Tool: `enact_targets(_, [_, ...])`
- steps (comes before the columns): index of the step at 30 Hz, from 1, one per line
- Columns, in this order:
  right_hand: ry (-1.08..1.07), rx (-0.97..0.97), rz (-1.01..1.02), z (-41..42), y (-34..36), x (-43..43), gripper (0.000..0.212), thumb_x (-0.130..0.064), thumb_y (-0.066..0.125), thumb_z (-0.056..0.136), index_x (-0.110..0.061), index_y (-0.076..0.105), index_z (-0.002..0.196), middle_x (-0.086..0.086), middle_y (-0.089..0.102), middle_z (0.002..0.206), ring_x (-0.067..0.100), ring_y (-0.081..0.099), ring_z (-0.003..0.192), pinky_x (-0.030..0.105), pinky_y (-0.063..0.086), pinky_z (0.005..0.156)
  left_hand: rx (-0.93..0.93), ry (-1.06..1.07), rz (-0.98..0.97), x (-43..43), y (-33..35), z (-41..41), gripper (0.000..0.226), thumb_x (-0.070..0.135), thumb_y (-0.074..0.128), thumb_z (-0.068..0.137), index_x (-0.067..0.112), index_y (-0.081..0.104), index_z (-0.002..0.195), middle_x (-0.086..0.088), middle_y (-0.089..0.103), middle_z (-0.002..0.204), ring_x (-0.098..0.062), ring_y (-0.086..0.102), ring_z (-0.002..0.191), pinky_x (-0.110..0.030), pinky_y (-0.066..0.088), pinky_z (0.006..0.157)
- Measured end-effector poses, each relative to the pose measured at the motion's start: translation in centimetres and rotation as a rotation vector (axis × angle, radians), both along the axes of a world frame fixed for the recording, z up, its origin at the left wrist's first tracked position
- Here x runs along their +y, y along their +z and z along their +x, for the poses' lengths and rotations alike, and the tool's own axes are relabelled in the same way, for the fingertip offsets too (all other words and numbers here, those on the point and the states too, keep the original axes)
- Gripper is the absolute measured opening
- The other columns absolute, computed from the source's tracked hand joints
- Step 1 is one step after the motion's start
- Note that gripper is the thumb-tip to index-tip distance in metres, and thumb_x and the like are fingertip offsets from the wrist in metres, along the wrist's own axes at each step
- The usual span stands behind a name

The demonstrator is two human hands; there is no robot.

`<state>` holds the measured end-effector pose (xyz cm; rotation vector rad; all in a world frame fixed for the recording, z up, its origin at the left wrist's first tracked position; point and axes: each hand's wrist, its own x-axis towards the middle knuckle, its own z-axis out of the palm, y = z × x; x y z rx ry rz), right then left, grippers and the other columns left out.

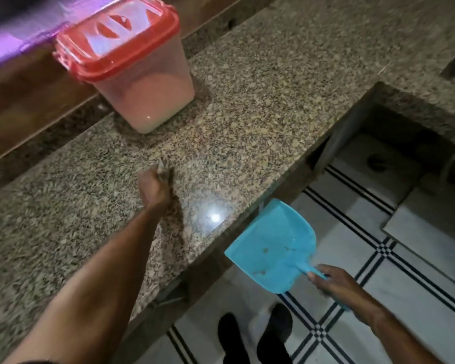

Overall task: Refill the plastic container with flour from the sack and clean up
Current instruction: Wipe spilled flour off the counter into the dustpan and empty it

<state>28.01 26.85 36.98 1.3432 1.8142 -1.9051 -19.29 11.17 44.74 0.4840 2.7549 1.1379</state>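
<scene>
- Head view: lidded plastic container (142,82) sits by the counter's (273,101) back edge.
- My left hand (154,187) clutches a small grey tool (162,166) mid-counter.
- My right hand (334,281) grips the dustpan (271,245) below the front edge; a gap there risks sweepings hitting the floor (418,298).

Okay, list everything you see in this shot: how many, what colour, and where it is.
container: one, clear with a red lid, at the back of the counter
flour: pale, inside the container
counter: one, speckled brown granite, left and middle
dustpan: one, blue, at the counter's front edge, over the floor
greyish thing: one, on the counter, too blurred to identify
floor: white tiles with black stripes, lower right
shoes: two, black, on the floor at the bottom
left hand: grips the greyish thing
right hand: grips the dustpan's handle
</scene>
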Motion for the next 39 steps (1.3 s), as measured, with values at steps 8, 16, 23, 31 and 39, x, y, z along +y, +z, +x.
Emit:
enact_targets(8, [-0.045, -0.065, -0.012, 1.6, -2.5, -2.8, 0.029, -0.036, 0.070, 0.097, -0.014, 0.066, 0.080, -0.005, 0.052, 0.064, 0.007, 0.052, 0.055, 0.016, 0.042, 0.053, 0.039, -0.443, 0.096, 10.4, -2.1, 2.6, 0.047, 0.056, 0.048, 0.102, 0.023, 0.070, 0.077, 0.006, 0.069, 0.072, -0.007, 0.060, 0.060, -0.025, 0.052, 0.060])
enact_targets(16, [-0.094, -0.036, 0.008, 2.3, 1.2, -6.7, 0.034, -0.041, 0.068, 0.098, -0.016, 0.062, 0.076, 0.000, 0.053, 0.064, 0.013, 0.050, 0.060, 0.024, 0.037, 0.059, 0.091, -0.920, -0.012, 7.0, -2.2, 7.8, 0.039, 0.043, 0.047, 0.099, 0.024, 0.076, 0.116, -0.001, 0.068, 0.112, -0.017, 0.060, 0.099, -0.031, 0.052, 0.081])
enact_targets(23, [-0.108, -0.002, 0.010, 0.4, 3.6, -11.1, 0.026, -0.037, 0.069, 0.097, -0.014, 0.070, 0.085, 0.000, 0.056, 0.065, 0.016, 0.051, 0.064, 0.032, 0.038, 0.064, 0.013, -0.870, -0.077, -5.0, -0.7, 10.5, 0.037, 0.036, 0.043, 0.106, 0.023, 0.070, 0.127, 0.009, 0.056, 0.107, -0.002, 0.050, 0.097, -0.027, 0.041, 0.083])
enact_targets(31, [-0.104, 0.020, 0.043, -1.1, 4.8, -14.3, 0.049, -0.045, 0.071, 0.095, 0.004, 0.067, 0.102, 0.001, 0.057, 0.068, 0.015, 0.051, 0.066, 0.029, 0.040, 0.063, -0.228, -0.231, 0.274, -13.6, 3.0, 4.7, 0.033, 0.026, 0.043, 0.110, 0.024, 0.066, 0.135, 0.003, 0.071, 0.114, -0.006, 0.068, 0.101, -0.014, 0.058, 0.069])
enact_targets(39, [-0.121, 0.038, 0.028, -0.6, 3.4, -16.6, 0.062, -0.053, 0.072, 0.088, 0.008, 0.064, 0.098, 0.002, 0.053, 0.068, 0.013, 0.049, 0.062, 0.021, 0.038, 0.055, -0.035, -0.150, 0.068, -12.7, -0.9, 4.5, 0.039, 0.050, 0.041, 0.106, 0.031, 0.071, 0.089, 0.010, 0.069, 0.080, -0.014, 0.065, 0.071, -0.030, 0.057, 0.057])
